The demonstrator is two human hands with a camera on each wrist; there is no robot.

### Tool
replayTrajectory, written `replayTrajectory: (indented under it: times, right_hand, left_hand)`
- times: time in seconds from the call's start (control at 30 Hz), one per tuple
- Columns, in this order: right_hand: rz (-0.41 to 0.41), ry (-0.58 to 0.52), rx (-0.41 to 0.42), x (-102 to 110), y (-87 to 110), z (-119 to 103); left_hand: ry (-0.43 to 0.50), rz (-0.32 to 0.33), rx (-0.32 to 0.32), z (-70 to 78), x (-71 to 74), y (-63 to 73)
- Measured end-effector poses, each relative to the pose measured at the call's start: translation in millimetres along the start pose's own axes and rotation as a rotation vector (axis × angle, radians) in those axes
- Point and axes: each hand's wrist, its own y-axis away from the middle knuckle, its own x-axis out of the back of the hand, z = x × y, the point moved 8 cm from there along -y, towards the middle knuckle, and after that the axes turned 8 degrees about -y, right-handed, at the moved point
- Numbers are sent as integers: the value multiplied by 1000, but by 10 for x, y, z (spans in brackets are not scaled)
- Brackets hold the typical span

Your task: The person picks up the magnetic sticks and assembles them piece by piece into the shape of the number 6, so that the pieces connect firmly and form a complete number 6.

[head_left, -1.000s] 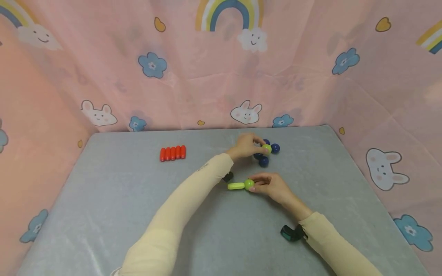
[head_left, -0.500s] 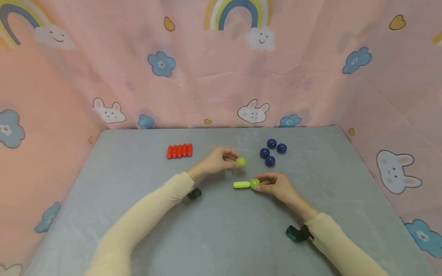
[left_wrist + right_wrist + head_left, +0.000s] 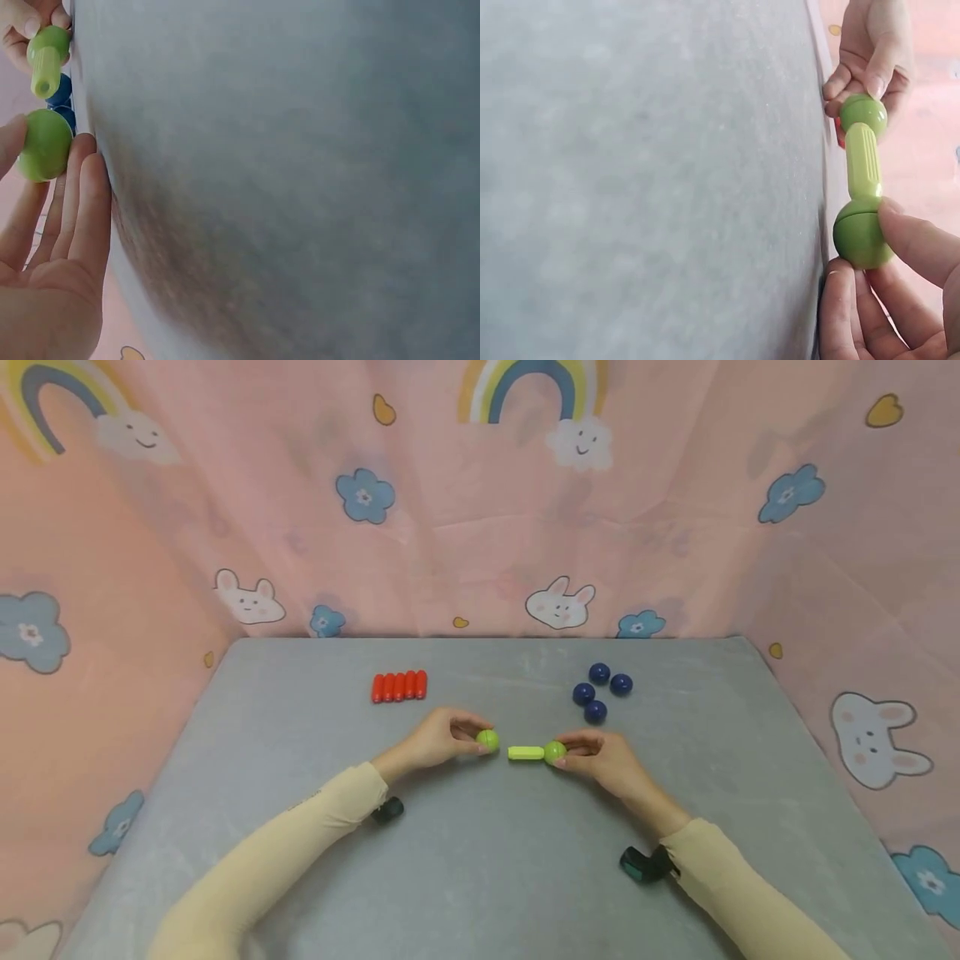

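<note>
Between thumb and fingers, my left hand (image 3: 441,739) pinches a green ball (image 3: 45,146). My right hand (image 3: 606,762) pinches a second green ball (image 3: 861,234), from which a yellow-green rod (image 3: 526,752) sticks out to the left. In the head view a small gap parts the rod's free end from the left hand's ball. The left wrist view shows a hole in that rod end, facing the left hand. Both hands are low over the grey tabletop (image 3: 465,860).
Several dark blue balls (image 3: 596,712) lie together behind the right hand. Farther left, several red rods (image 3: 400,687) lie side by side in a row. A pink printed cloth (image 3: 450,543) hangs around the back and sides of the table.
My left hand has picked up the green ball from beside the blue balls and carried it left and nearer, to the rod's free end. The right hand keeps its hold.
</note>
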Motion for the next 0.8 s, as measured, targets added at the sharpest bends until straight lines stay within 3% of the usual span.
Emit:
replayTrajectory:
  times: [0.3,0.8]
  right_hand:
    - [-3,-36,33,-66,-88,-30]
    - [14,-35,42,-69,-115,7]
  left_hand:
    - [2,27,31,-25,16,29]
    - [-1,52,9,-34,-22,24]
